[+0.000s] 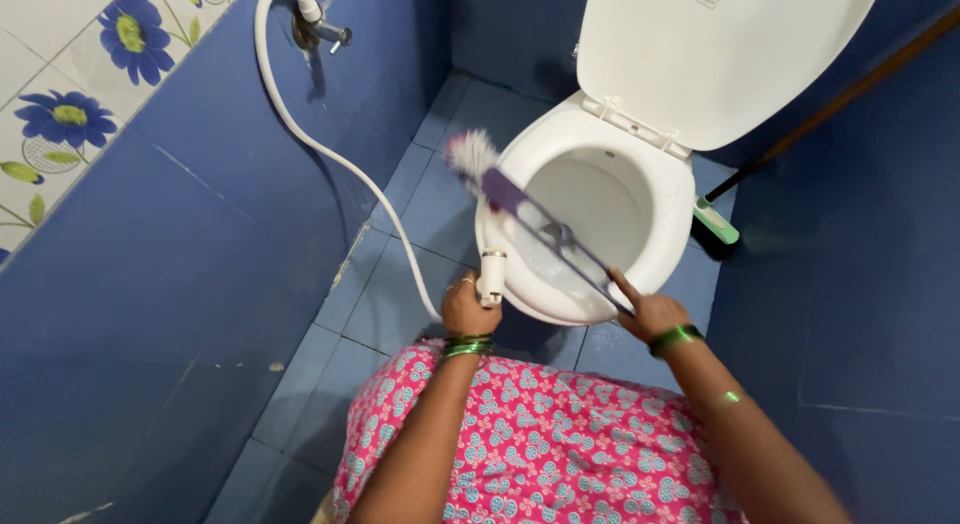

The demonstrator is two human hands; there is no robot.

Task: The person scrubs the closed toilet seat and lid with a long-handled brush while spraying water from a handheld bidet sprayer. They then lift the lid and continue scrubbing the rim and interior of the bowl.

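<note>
Diagonally, toilet brush: bristles up-left

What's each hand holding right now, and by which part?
Left hand grips the white spray nozzle by its lower body. Right hand grips the toilet brush at its handle end.

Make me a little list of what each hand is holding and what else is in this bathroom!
left hand: holds white spray nozzle on a white hose
right hand: holds purple toilet brush by its handle
brush head: white bristles, off the bowl's left rim
toilet: white, lid up
hose: runs up to a wall tap
walls: blue, flowered tiles at upper left
floor: blue tiles
behind toilet: mop with green head
</note>
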